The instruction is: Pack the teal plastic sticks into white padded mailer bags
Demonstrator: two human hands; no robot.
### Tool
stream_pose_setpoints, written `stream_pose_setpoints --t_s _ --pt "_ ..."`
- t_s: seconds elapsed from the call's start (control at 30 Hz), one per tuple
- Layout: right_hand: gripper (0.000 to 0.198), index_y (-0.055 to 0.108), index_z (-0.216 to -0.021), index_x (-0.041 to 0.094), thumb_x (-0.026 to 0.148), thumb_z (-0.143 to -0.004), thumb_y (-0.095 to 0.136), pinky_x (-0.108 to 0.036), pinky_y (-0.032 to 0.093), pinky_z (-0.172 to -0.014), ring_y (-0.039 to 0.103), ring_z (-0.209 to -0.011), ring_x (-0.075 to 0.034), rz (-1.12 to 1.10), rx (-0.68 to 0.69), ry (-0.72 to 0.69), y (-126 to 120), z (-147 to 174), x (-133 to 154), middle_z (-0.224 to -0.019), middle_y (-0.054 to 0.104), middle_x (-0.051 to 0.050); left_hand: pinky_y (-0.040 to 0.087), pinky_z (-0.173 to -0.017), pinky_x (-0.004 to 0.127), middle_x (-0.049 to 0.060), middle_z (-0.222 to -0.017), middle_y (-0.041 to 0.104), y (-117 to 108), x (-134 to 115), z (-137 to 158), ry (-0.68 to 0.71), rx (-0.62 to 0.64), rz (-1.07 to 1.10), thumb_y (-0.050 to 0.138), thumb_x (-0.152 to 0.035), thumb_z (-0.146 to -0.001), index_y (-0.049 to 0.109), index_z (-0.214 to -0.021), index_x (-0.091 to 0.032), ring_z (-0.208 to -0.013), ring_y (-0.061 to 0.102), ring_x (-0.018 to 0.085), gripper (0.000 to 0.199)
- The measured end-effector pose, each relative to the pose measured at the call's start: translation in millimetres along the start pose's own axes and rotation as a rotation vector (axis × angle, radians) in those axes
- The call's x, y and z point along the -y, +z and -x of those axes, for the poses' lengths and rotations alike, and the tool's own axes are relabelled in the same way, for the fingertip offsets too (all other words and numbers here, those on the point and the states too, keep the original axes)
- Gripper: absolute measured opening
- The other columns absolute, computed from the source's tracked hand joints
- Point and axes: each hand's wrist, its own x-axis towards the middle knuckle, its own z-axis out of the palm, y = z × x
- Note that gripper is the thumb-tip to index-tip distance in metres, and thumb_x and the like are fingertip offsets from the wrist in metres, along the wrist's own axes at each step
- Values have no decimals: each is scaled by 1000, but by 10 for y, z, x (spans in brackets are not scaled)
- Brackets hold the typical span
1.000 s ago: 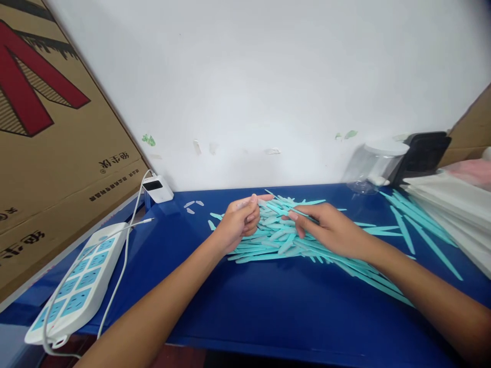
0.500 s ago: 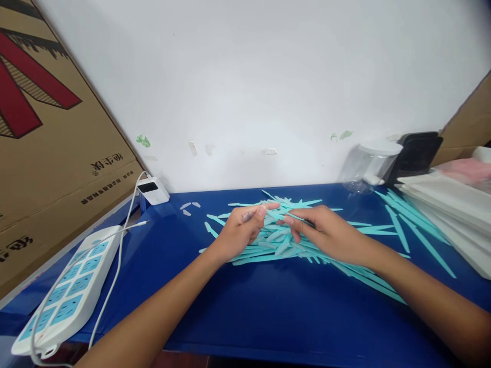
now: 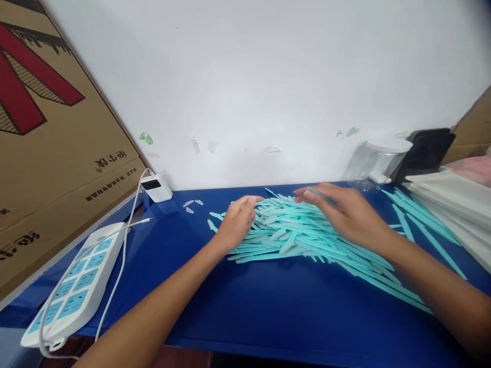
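Note:
A large heap of thin turquoise sticks (image 3: 291,235) with paler ends, looking like eyebrow razors, lies on the blue table. At its left edge, my left hand (image 3: 238,221) is closed, thumb against the curled fingers; whatever it may hold is hidden. My right hand (image 3: 341,209) hovers over the heap's right side, somewhat blurred, thumb and fingers closed on a thin turquoise stick (image 3: 316,192) that shows partly between them. Left of the heap are several small translucent slips (image 3: 189,209), possibly blade covers.
A white power strip (image 3: 76,286) with cables and a small white device (image 3: 156,188) sit at left, beside a cardboard box (image 3: 57,153). At right are a clear lidded jar (image 3: 383,161), a black stand (image 3: 427,153), more turquoise sticks (image 3: 429,225) and stacked white sheets (image 3: 452,204).
My hands were close together over the heap with a turquoise stick between them. They have parted, the right moving right and up. The view has shifted slightly.

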Motion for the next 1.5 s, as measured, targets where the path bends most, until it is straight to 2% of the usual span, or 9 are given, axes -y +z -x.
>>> stream_pose_setpoints --t_s 0.2,0.43,0.5,0.63,0.83,1.03,1.2,1.37,1.5 --pt "51 76 -113 22 57 -106 40 -31 43 -61 60 -58 -19 82 -20 85 36 7 -10 -67 67 -1 15 -39 18 -4 -69 38 -201 -49 -51 -241 190 490 51 -31 -85 59 -102 -16 -46 21 7 24" --pt "54 58 -148 23 50 -108 34 -42 50 -93 66 -115 -32 128 46 25 182 75 -54 -122 72 -12 19 -40 16 -3 -76 49 -142 -7 -6 -187 164 271 63 -29 -90 64 -111 -15 -47 22 4 25" --pt "53 57 -149 23 47 -109 32 -41 51 -91 67 -111 -31 118 54 16 176 75 -58 -117 72 -13 19 -41 17 -1 -79 53 -121 -21 17 -167 194 200 67 -38 -93 65 -116 -15 -48 22 4 33" --pt "49 64 -140 21 45 -109 35 -37 50 -78 67 -85 -25 80 68 -21 176 50 -49 -93 71 -9 15 -41 19 1 -80 58 -106 -32 40 -115 254 123 69 -53 -92 68 -119 -15 -48 19 4 47" --pt "36 75 -120 25 44 -106 48 -30 47 -69 67 -72 -19 -41 80 -44 214 78 35 -83 74 -3 13 -39 19 5 -80 66 -79 25 26 -73 180 142 61 -66 -93 65 -130 -17 -45 17 4 62" --pt "36 75 -111 20 41 -107 45 -29 43 -62 61 -64 -17 -37 116 -7 181 87 125 -77 72 -3 14 -37 18 -10 -46 26 -12 80 27 -47 122 191 54 -72 -94 72 -109 -13 -43 12 7 64" --pt "35 69 -127 22 38 -106 46 -26 42 -54 54 -52 -12 -175 286 21 233 132 176 -92 76 -3 15 -38 19 -10 -47 27 27 78 59 -42 134 189 52 -73 -95 69 -123 -13 -42 12 8 68" --pt "30 75 -106 22 42 -104 52 -27 44 -60 60 -64 -16 -137 213 -34 259 139 196 -86 75 -4 15 -39 20 -7 -54 39 47 82 70 -23 125 175 53 -70 -96 64 -129 -15 -43 16 7 66" --pt "36 78 -102 22 39 -107 46 -28 42 -58 57 -63 -16 -82 201 -64 225 117 202 -81 72 -4 16 -38 20 1 -75 65 65 126 44 -25 44 193 57 -67 -95 62 -108 -17 -40 20 4 52"
